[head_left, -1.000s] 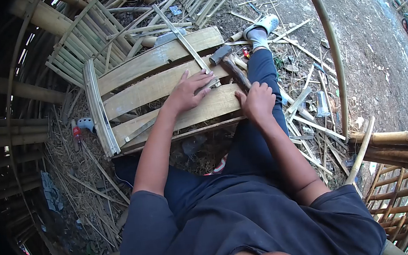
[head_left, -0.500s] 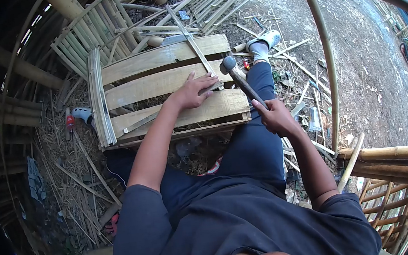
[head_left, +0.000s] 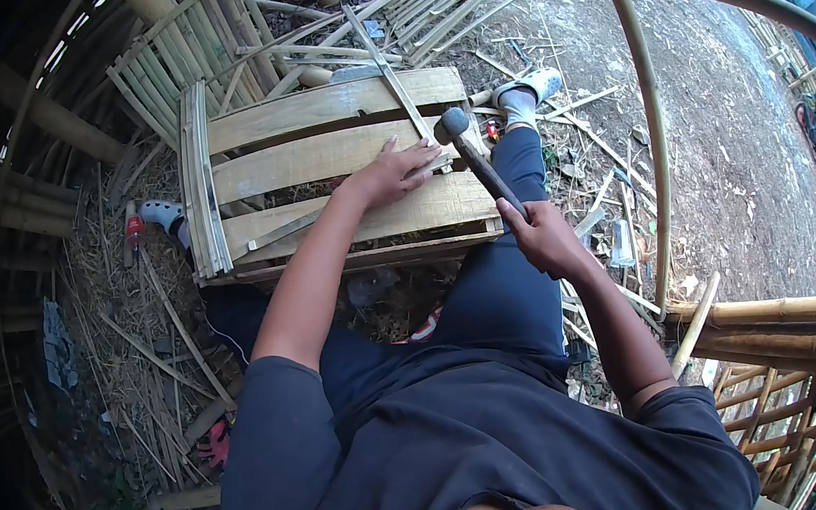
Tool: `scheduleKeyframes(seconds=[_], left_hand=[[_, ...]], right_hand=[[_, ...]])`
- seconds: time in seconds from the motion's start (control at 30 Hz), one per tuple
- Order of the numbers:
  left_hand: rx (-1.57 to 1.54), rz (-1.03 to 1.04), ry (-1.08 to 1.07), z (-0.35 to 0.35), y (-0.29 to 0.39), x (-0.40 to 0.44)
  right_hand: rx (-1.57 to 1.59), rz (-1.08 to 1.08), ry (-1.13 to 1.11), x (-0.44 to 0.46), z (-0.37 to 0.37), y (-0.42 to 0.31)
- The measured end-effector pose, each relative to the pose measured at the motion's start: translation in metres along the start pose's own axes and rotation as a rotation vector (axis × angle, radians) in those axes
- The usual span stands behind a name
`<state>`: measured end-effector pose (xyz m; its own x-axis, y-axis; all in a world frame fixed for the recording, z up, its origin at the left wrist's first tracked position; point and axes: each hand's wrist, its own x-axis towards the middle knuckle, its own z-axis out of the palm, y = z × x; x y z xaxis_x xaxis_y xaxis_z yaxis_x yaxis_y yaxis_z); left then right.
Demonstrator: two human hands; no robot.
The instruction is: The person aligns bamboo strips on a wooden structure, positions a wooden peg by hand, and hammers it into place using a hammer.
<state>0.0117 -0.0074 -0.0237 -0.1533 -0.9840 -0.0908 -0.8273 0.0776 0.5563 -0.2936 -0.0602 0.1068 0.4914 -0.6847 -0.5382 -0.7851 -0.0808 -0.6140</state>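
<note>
My right hand [head_left: 544,239] is wrapped round the wooden handle of a hammer [head_left: 491,179]. The hammer's dark head is raised near the right end of a slatted wooden crate [head_left: 307,161]. My left hand [head_left: 393,173] lies over the crate's slats, its fingers spread and pressing on a bamboo strip [head_left: 275,233] that runs across the slats. A second long bamboo strip [head_left: 387,71] slants from the far side down to my left fingertips, where the two strips meet. More upright strips [head_left: 202,183] stand along the crate's left end.
A green slatted bamboo panel [head_left: 189,58] leans behind the crate. Split bamboo strips [head_left: 445,4] lie beyond it. A curved bamboo pole [head_left: 647,97] rises at the right, above a bamboo rail [head_left: 787,310]. A red-labelled bottle [head_left: 134,229] is at the left, with a clear cup [head_left: 620,243] at the right.
My right hand has lifted the hammer from lying by the crate's right edge and turned it head up. My left hand has stayed on the strips. The view has shifted slightly.
</note>
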Motion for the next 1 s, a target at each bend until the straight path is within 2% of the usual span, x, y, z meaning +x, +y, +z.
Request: scheduleKeyframes(seconds=[0.1, 0.3, 0.43, 0.5, 0.7, 0.8, 0.83, 0.9, 1.0], left_hand=[[0.004, 0.013, -0.021, 0.002, -0.006, 0.001], [-0.075, 0.023, 0.009, -0.001, -0.001, 0.001], [-0.044, 0.023, -0.048, -0.002, -0.001, 0.001], [-0.041, 0.02, -0.075, -0.005, -0.003, 0.001], [-0.098, 0.059, 0.01, -0.002, -0.004, 0.0], [-0.098, 0.052, -0.009, -0.004, -0.003, 0.001], [-0.102, 0.046, -0.033, -0.005, -0.001, 0.0], [-0.118, 0.049, -0.042, -0.004, -0.003, -0.002], [-0.153, 0.066, 0.003, 0.004, -0.01, -0.001]], right_hand=[[0.009, 0.055, -0.05, 0.013, 0.006, 0.01], [0.062, -0.205, 0.117, 0.002, -0.011, 0.005], [-0.071, 0.0, 0.027, 0.001, 0.009, 0.005], [-0.061, 0.012, -0.024, 0.007, 0.011, 0.011], [0.115, -0.153, 0.043, -0.01, -0.007, -0.008], [0.032, -0.068, 0.069, -0.002, 0.013, 0.0], [0.052, 0.02, -0.015, 0.002, 0.019, 0.007], [0.105, 0.106, -0.017, 0.009, 0.024, 0.015], [0.237, 0.006, 0.089, -0.001, 0.004, 0.006]])
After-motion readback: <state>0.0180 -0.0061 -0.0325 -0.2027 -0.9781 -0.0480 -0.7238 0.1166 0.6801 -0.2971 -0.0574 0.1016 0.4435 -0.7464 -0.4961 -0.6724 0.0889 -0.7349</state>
